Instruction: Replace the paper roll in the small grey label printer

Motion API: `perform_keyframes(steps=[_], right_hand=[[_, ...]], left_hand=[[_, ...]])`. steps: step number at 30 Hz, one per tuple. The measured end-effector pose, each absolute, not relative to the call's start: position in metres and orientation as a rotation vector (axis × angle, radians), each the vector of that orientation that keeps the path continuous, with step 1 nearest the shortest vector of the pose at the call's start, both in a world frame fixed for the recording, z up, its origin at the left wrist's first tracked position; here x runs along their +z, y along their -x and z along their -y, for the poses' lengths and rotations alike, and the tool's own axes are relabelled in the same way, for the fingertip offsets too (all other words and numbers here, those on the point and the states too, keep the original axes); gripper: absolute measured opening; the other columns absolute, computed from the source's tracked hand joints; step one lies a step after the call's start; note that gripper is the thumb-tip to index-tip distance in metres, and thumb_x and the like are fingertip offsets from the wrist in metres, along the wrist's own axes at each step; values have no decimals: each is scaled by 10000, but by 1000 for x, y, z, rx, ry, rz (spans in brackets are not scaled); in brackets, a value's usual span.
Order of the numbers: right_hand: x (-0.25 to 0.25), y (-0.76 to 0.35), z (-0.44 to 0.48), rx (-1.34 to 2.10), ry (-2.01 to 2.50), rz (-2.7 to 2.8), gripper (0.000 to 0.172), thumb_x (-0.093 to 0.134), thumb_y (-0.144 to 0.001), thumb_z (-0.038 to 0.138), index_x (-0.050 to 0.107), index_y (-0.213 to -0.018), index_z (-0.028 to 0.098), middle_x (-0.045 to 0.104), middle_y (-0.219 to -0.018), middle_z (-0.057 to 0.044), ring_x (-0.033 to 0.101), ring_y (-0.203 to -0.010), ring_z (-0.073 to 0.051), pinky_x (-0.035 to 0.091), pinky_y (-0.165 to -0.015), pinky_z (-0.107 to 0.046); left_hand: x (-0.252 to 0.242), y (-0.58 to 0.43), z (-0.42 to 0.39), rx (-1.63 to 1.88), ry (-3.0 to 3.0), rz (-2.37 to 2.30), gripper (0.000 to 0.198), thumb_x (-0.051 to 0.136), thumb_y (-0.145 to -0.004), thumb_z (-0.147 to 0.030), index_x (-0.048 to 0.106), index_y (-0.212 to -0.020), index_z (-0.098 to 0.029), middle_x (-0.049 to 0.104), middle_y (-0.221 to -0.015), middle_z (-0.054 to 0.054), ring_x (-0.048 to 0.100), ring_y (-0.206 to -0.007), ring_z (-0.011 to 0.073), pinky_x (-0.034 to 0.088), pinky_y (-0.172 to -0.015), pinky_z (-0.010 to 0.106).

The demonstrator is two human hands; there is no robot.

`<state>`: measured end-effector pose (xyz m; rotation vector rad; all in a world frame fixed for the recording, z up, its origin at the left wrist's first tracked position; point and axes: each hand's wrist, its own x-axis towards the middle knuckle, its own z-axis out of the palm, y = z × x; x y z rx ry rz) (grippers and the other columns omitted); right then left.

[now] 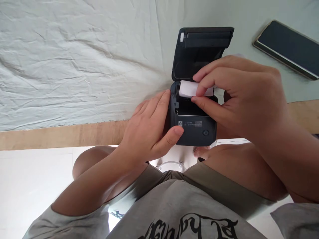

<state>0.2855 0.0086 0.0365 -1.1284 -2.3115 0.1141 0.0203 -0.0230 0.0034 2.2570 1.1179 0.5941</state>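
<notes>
Right hand (pixel 251 89) pinches 1 white roll (pixel 187 88); left hand (pixel 146 127), fingers together, touches black device (pixel 193 136).

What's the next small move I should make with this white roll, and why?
Probably ease the white roll down into the open bay of the dark device. The fingers of your right hand pinch it at the bay, the lid stands open, and your left hand rests against the device's side, which should help steady it.
</notes>
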Motion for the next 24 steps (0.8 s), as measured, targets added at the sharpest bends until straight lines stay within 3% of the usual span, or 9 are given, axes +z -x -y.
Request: perform_keyframes(steps=[7,11,15,20,24], right_hand=[[43,-287,1,198,1079,2294,168,745,-1024,119,666,-953,249,818,-1181,42,799,-1014,-97,650,-812,-269],[45,-289,10,253,966,2294,238,785,-985,79,617,-959,246,796,-1080,52,767,-940,-58,625,-748,-214],[42,-288,16,300,851,2351,256,799,-967,103,595,-980,257,771,-986,41,740,-872,-104,641,-758,-287],[38,-292,17,333,748,2395,192,816,-995,222,631,-1024,266,793,-1081,13,732,-867,-139,654,-803,-364],[34,-302,13,118,816,2209,52,736,-1030,239,693,-1036,267,795,-1045,-16,766,-946,-178,631,-882,-418]], left_hand=[[9,-18,21,611,-2222,-1092,948,242,-1184,-813,515,-1731,-88,614,-1752,255,635,-1585,438,527,-1326,644],[22,-14,14,533,-2091,-1121,783,367,-1184,-772,587,-1693,-219,687,-1703,148,708,-1519,388,615,-1282,595],[27,-22,7,578,-2029,-1207,666,468,-1162,-694,609,-1659,-274,714,-1670,101,698,-1539,404,628,-1276,632],[22,-39,0,588,-2056,-1224,633,490,-1127,-634,609,-1635,-276,699,-1690,83,676,-1564,406,580,-1332,655],[19,-43,0,595,-2107,-1224,671,544,-1077,-591,573,-1660,-260,713,-1673,94,661,-1582,417,547,-1362,650]])
